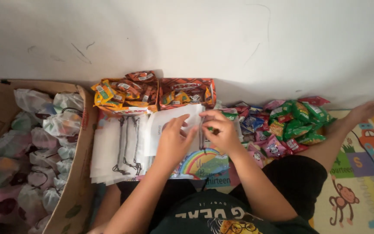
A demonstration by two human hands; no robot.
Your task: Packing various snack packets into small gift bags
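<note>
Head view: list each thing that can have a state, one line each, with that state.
White drawstring bag: held by both hands, mouth being opened.
Left hand: fingers on the bag.
Right hand: fingers pinching the bag's edge.
Cardboard box: open, filled with packed bags.
Stack of white bags: flat, unfilled.
Orange snack boxes: open.
Snack packets: sealed, piled loose.

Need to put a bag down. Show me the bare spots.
Bare play mat lies right of the knee, below the snack packet pile. Crowded: cardboard box of filled bags, white pouch stack, and around both hands.
</note>
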